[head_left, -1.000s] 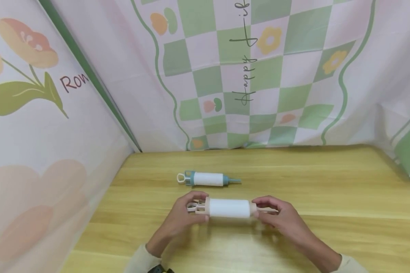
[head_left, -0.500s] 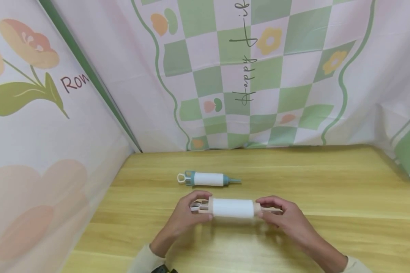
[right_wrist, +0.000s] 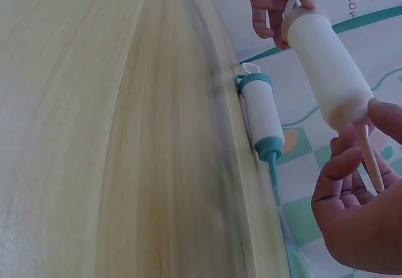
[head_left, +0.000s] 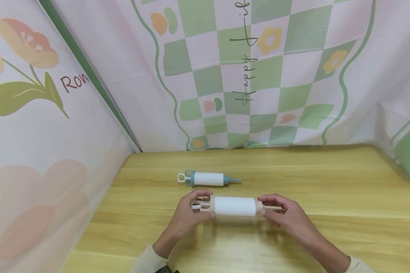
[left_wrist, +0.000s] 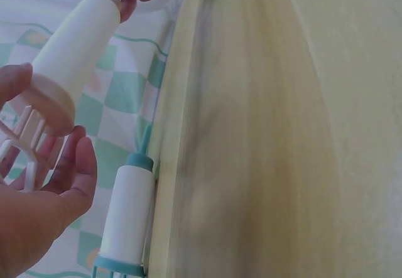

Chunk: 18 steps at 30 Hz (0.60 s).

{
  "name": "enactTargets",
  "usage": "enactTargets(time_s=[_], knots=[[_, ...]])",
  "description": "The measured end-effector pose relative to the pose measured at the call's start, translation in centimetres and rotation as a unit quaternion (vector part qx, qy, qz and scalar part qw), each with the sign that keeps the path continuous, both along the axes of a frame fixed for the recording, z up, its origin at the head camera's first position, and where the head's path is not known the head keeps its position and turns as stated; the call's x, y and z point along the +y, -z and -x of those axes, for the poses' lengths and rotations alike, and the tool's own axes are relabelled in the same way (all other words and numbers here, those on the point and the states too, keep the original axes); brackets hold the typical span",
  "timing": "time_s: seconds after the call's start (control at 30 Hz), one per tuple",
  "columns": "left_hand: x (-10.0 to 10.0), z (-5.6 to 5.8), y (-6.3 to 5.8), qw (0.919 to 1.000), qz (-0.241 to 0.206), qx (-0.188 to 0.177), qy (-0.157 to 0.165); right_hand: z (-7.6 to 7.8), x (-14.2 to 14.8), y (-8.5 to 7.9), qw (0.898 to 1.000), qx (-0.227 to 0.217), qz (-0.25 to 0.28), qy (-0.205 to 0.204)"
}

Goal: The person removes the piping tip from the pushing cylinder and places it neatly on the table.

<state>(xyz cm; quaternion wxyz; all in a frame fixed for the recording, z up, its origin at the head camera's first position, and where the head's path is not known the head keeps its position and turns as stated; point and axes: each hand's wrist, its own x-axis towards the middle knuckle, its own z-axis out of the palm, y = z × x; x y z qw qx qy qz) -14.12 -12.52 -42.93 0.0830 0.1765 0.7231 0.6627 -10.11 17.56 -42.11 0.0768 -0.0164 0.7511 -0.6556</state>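
Both hands hold a pink-and-white syringe-shaped pump [head_left: 235,206] level, its shadow on the table below. My left hand [head_left: 188,216] grips the pink collar at its left end, thumb on the near side and fingers on the far side. The loop handle [left_wrist: 28,143] sits inside that hand's grasp. At the other end, my right hand [head_left: 290,216] pinches the pink cap, and the thin nozzle [right_wrist: 370,159] runs back toward its palm. Part of the nozzle's tip is hidden by the fingers in the head view.
Just beyond the hands, a similar teal-and-white pump [head_left: 208,179] lies on the wooden table [head_left: 345,182], nozzle to the right. A checkered cloth [head_left: 235,76] hangs along the back edge, and a floral cloth [head_left: 54,144] borders the left side.
Both hands and the pink-and-white pump have shifted a little to the right together and slightly away from me. The teal-and-white pump has stayed put.
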Motion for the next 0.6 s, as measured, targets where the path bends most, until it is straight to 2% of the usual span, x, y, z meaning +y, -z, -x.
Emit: enactTargets(time_s=[0.17,0.43,0.6], knots=[[0.15,-0.11,0.02,1.0000,-0.003,0.002,-0.004,0.12,-0.16,0.00,1.000,-0.006,0.006,0.008],[0.38,-0.23,-0.03,0.9999,-0.009,0.001,-0.007,0.36,-0.49,-0.21,0.999,-0.050,-0.001,0.017],[0.46,-0.21,0.14,1.0000,-0.008,-0.001,-0.004,0.45,-0.62,-0.19,0.998,-0.059,-0.005,0.026]])
